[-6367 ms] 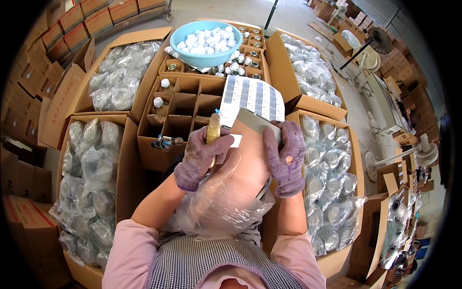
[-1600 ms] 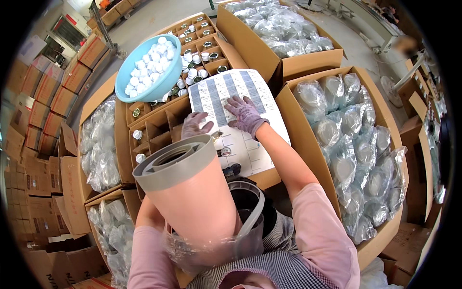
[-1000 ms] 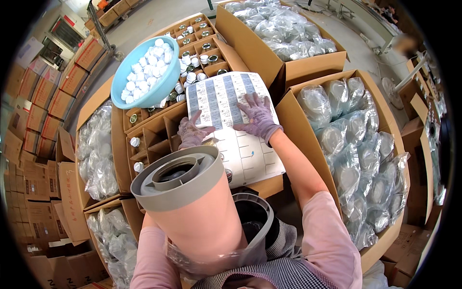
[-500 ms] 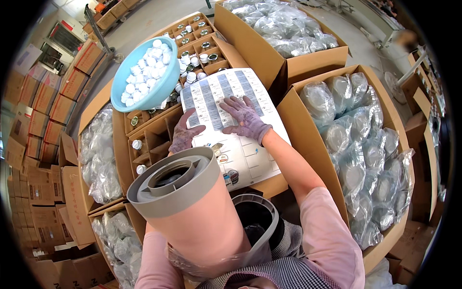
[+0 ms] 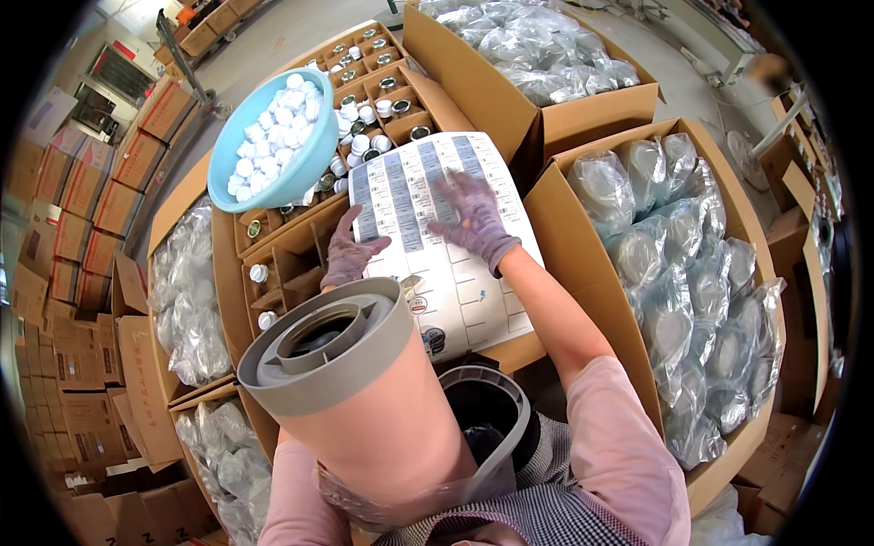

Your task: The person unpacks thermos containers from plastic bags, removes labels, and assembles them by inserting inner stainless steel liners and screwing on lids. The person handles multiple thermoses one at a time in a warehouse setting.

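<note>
A large white sheet of printed labels (image 5: 455,300), with grey-blue columns across its far part, lies over the divided cardboard box. My right hand (image 5: 475,218), in a thin purple-grey glove, is over the sheet's right half with its fingers spread. At the sheet's left edge my left hand (image 5: 348,255), gloved alike, has thumb and fingers apart and holds nothing. In front of my left forearm stands a pink cylinder with a grey ringed top (image 5: 328,337), hiding part of that arm. A few small stickers, one round and dark, show near the sheet's lower edge.
A light blue basin (image 5: 218,177) of white caps rests on the divided box (image 5: 241,282), which holds several capped bottles. Cartons of plastic-wrapped clear items stand at the right (image 5: 769,364), far side (image 5: 601,114) and left (image 5: 182,309). A black bin (image 5: 496,391) is near my lap.
The label sheet has shifted slightly toward me and to the right. My right hand has moved a little to the right, its fingers still spread; my left hand has hardly moved.
</note>
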Demonstrator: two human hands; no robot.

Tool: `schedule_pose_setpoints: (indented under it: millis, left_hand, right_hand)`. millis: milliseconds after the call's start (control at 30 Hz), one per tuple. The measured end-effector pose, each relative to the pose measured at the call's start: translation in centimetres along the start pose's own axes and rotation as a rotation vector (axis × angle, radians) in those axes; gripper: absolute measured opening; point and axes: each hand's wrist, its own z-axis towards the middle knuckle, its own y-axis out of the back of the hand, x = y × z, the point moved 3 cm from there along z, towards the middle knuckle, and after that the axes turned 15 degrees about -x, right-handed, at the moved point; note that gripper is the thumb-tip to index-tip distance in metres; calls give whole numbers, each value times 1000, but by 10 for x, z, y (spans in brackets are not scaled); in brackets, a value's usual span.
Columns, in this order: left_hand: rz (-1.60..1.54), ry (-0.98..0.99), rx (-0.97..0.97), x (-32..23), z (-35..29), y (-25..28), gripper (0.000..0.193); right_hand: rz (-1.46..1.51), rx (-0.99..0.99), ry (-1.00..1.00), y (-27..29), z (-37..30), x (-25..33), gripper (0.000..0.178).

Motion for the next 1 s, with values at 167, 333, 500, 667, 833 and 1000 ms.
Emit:
schedule_pose_setpoints:
  millis: [167,333,500,667,833,1000]
  left_hand:
    - [-109,-34,-15,36,7,13,67]
    - [-237,50,-15,51,9,13,55]
    - [-279,76,-29,67,11,13,49]
    - [-457,87,-10,77,16,22,45]
    - [-446,9,59,22,-15,11,54]
    - [-534,77,269,39,-8,30,68]
  right_hand:
    - [-287,216,-609,54,7,-32,85]
    - [723,92,-797,67,-5,-72,48]
    - [936,9,-873,66,-17,-76,39]
    - [1069,20,-877,61,-19,-73,41]
    - [1023,76,-734,61,-14,-81,45]
    - [998,73,-760,64,-14,-84,44]
